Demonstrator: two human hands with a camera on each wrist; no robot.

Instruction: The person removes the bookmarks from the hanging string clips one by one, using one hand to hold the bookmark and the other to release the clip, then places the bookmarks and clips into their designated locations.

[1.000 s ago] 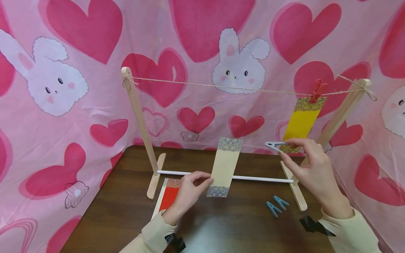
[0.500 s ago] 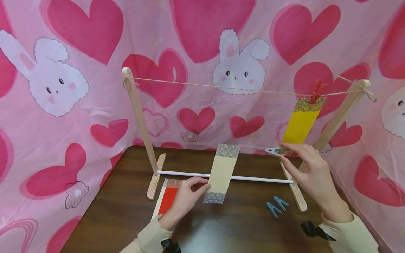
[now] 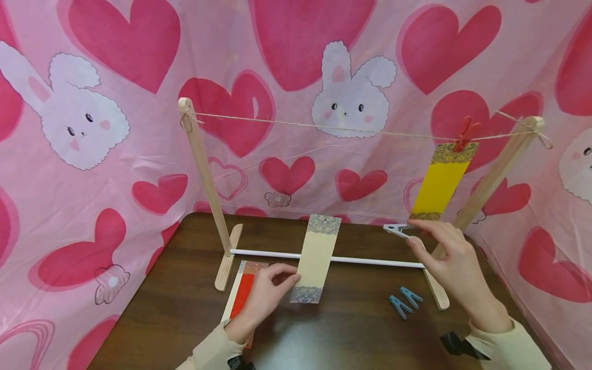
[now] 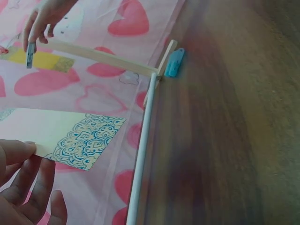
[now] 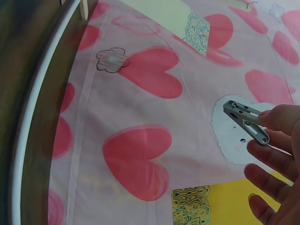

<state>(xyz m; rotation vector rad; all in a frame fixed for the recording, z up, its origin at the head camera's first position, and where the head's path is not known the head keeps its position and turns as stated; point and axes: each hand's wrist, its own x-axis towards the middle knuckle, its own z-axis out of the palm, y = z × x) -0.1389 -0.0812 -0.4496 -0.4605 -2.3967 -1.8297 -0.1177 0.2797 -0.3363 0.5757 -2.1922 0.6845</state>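
My left hand (image 3: pixel 265 295) pinches the left edge of a cream paper card (image 3: pixel 316 259) with blue lace-patterned ends, held upright above the table. In the left wrist view, thumb and fingers grip the card (image 4: pixel 89 140) near its patterned end. My right hand (image 3: pixel 455 262) holds a pale grey clothespin (image 3: pixel 396 230) by its handle end, off to the right of the card. The right wrist view shows the clothespin (image 5: pixel 243 121) between thumb and fingers. Behind that hand, a yellow card (image 3: pixel 438 185) hangs from a string (image 3: pixel 296 123) by a red clothespin (image 3: pixel 467 134).
The string runs between two wooden posts (image 3: pixel 205 180) joined low down by a white rod (image 3: pixel 374 261). Two blue clothespins (image 3: pixel 400 307) lie on the dark table (image 3: pixel 342 339) at right. A red card (image 3: pixel 243 293) lies partly under my left forearm. Pink heart-patterned cloth (image 3: pixel 287 174) surrounds the table.
The cream card and my left hand have moved down and a little left. My right hand has lowered slightly with the grey clothespin. More of the red card shows.
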